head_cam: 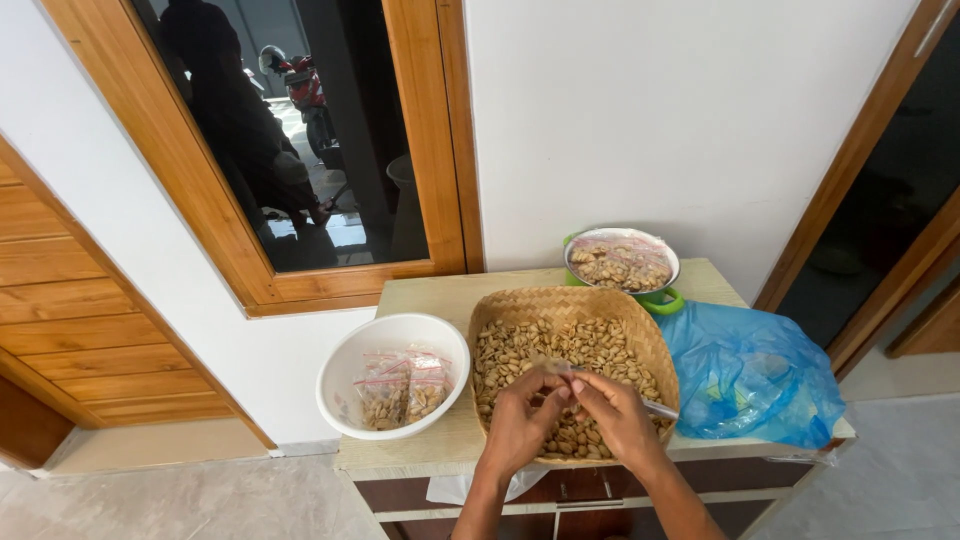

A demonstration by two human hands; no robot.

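Note:
A woven bamboo tray (500, 305) full of peanuts stands on a small pale table (430, 292). Both hands hover over its near half. My left hand (520, 420) and my right hand (615, 412) together pinch a small clear plastic bag (556, 368) between the fingertips. A thin metal handle (660, 408), perhaps a spoon, pokes out from under my right hand. To the left, a white bowl (345, 372) holds several small sealed bags of peanuts (403, 386).
A green-rimmed bowl (664, 297) with bagged peanuts stands at the table's back. A crumpled blue plastic bag (752, 372) lies at the right edge. A wood-framed window (442, 150) and white wall rise behind; a wooden door frame (860, 150) stands at right.

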